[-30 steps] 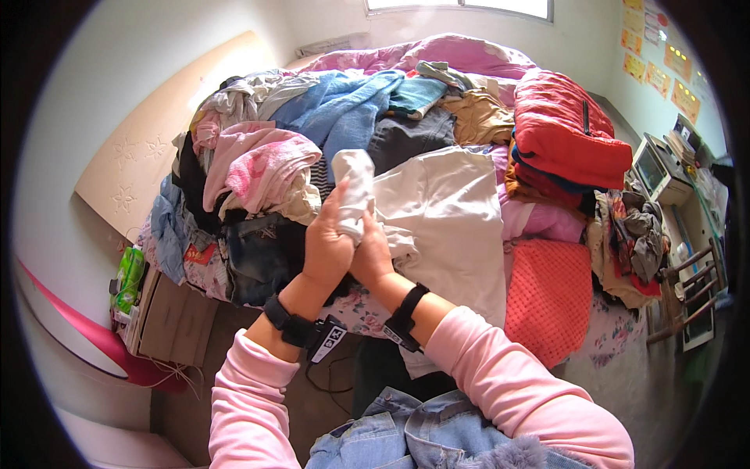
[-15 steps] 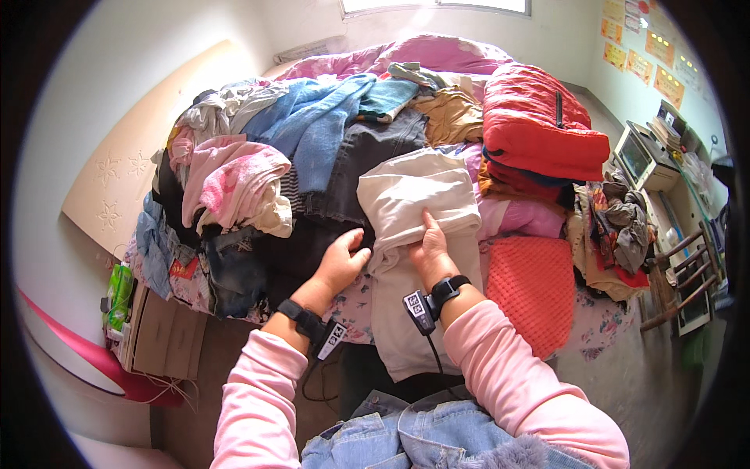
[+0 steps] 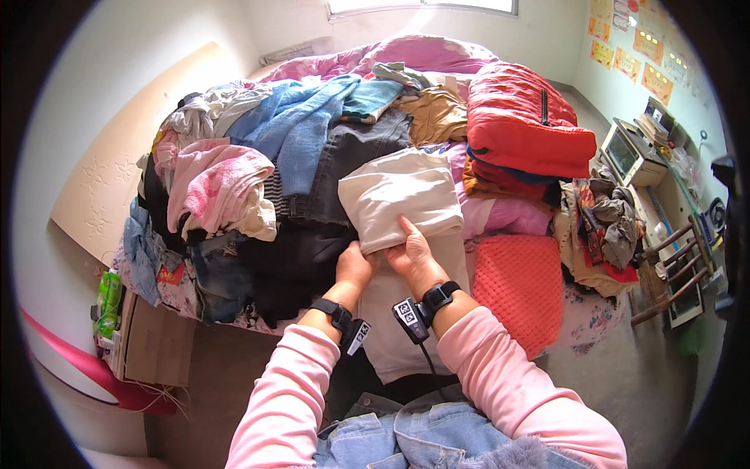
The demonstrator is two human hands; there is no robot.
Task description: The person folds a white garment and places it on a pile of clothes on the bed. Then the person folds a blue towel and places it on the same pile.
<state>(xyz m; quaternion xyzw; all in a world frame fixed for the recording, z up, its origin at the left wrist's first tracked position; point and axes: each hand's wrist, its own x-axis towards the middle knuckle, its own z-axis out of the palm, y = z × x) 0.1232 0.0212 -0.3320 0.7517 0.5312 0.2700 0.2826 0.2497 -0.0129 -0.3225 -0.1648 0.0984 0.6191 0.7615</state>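
Observation:
A cream-white garment lies in front of me, its upper part folded over in a thick flap and its lower part hanging down past the bed's front edge. Whether it is trousers or a top I cannot tell. My left hand pinches the left end of the flap's lower edge, fingertips partly hidden. My right hand grips the same edge near the middle, index finger stretched on top and other fingers tucked under the cloth. Black trousers lie left of the garment, and a coral textured cloth sits to its right.
Heaped clothes cover the bed: a pink-and-white fleece, a blue knit, dark grey jeans. At the right are a folded red padded jacket and a clothes pile. A wooden chair stands far right.
My left hand has come right and closed on the flap's edge. My right hand has shifted slightly left along the fold. The whole view has shifted a little.

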